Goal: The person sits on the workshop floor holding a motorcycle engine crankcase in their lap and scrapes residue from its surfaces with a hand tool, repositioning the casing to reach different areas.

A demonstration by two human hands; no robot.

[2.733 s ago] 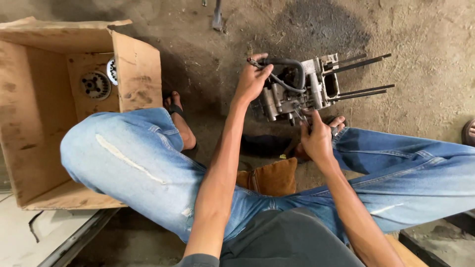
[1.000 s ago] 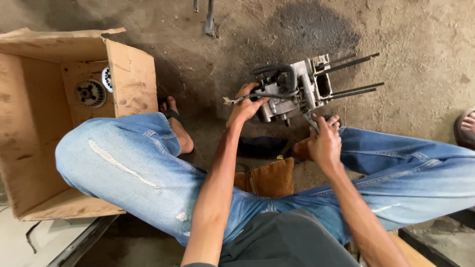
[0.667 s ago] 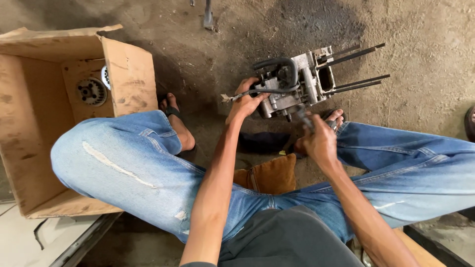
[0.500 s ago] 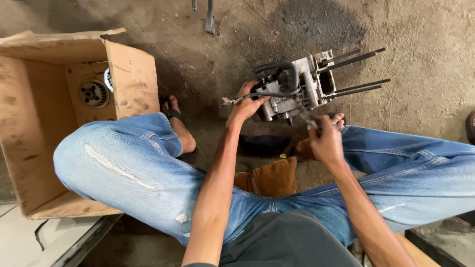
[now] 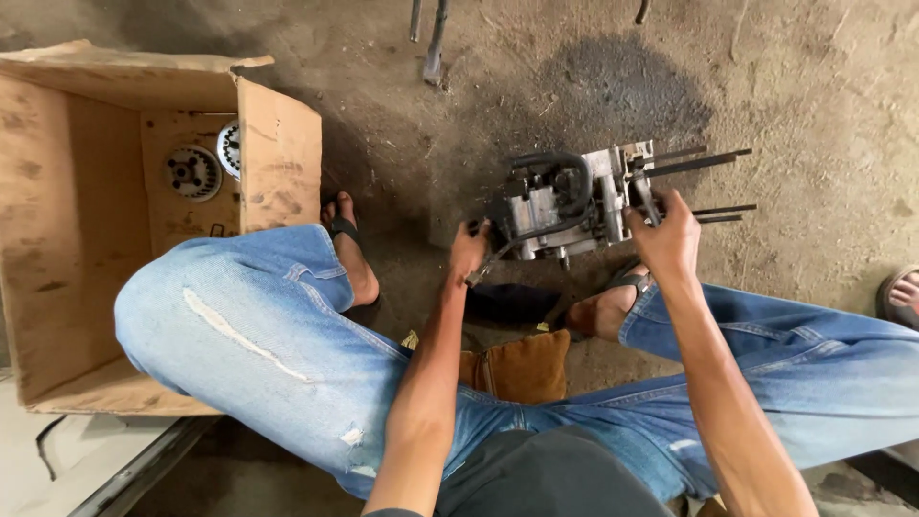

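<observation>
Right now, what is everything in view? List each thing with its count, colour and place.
Grey metal engine block with black hose and long studs: one, on the dirt floor, centre.
Open brown cardboard box: one, left.
Round silver gear-like parts: two, inside the box.
Dark metal tools: two or three, top edge, partly cut off.
Tan cushioned seat: one, under the person.
Sandalled foot of another person: one, right edge.
Left hand: at the block's left end, on a thin tool.
Right hand: on the block's stud end.
</observation>
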